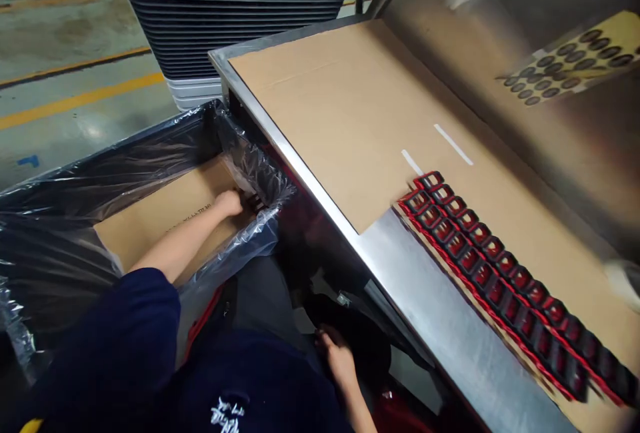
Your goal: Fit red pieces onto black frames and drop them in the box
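Note:
My left hand [230, 204] reaches down into a bin lined with clear plastic film [170, 128]. Its fingers are curled closed beside a few small dark parts [256, 202] at the bin's right end; what they grip is hidden. Beneath that arm lies a cardboard sheet [160, 210] with printed marks. My right hand [338, 356] hangs low by my lap, next to the bench, its fingers loosely bent and nothing visible in them. On the bench, two rows of red-and-black parts [483, 273] sit apart from both hands.
A metal-edged bench [400, 266] runs along the right, partly covered by cardboard [320, 113] with white tape strips [453, 144]. Behind the bin stands a black ribbed stack [240, 13]. A yellow sheet with dark ovals [575, 60] is at upper right. Yellow lines [80, 101] mark the floor.

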`<state>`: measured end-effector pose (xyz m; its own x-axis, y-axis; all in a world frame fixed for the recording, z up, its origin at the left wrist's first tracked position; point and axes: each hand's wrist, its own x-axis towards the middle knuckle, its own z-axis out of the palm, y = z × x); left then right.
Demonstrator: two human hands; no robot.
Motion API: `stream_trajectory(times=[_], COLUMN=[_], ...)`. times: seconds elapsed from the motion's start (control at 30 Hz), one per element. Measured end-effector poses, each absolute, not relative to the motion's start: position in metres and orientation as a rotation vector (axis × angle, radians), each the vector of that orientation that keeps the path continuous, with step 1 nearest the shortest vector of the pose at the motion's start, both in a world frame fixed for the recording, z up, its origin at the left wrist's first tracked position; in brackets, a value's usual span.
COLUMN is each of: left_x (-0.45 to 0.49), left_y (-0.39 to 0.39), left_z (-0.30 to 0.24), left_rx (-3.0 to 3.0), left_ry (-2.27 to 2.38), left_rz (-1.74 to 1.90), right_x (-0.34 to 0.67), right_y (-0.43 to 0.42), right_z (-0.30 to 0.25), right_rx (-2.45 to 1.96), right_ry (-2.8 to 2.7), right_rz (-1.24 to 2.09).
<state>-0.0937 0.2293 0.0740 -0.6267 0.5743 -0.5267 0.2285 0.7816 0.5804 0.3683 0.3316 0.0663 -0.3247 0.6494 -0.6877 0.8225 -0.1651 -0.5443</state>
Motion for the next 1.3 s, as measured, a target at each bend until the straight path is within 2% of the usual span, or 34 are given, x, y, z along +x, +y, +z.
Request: stream_trajectory(times=[0.1,0.2,0.23,0.3,0.4,0.53,0.77,1.13,1.2,1.3], left_x=[-0.086,-0.04,-0.014,0.048,0.144,0.218,0.233,0.218,0.217,0.214], left_y=[0.217,0.206,0.206,0.212,0.228,0.241,0.237,0.212,0.209,0.205], left_z=[0.128,0.185,0.2,0.22,0.225,0.216,0.215,0.22,0.22,0.22], left_rx=[0.452,0.441,0.442,0.246,-0.011,-0.092,0.135,0.513,0.504,0.586], left_ry=[2.163,2.013,1.908,1.333,0.851,0.794,0.982,1.157,1.19,1.221], left_rz=[0.91,1.187,1.293,1.668,1.574,1.392,1.177,0.895,0.912,0.941], right_x=[0.366,0.356,0.35,0.34,0.331,0.348,0.393,0.4,0.404,0.414], right_y=[0.322,0.307,0.302,0.296,0.303,0.32,0.301,0.288,0.288,0.29], right_z=[0.072,0.093,0.106,0.139,0.191,0.216,0.204,0.195,0.198,0.201], right_rx=[1.657,1.589,1.552,1.325,0.888,0.829,1.045,0.961,1.006,1.28], right_ry=[1.948,1.96,1.98,2.204,2.871,3.156,3.041,3.106,2.985,2.527], right_rz=[-1.617,-1.808,-1.888,-2.078,-1.977,-1.82,-2.012,-1.979,-2.11,-2.527])
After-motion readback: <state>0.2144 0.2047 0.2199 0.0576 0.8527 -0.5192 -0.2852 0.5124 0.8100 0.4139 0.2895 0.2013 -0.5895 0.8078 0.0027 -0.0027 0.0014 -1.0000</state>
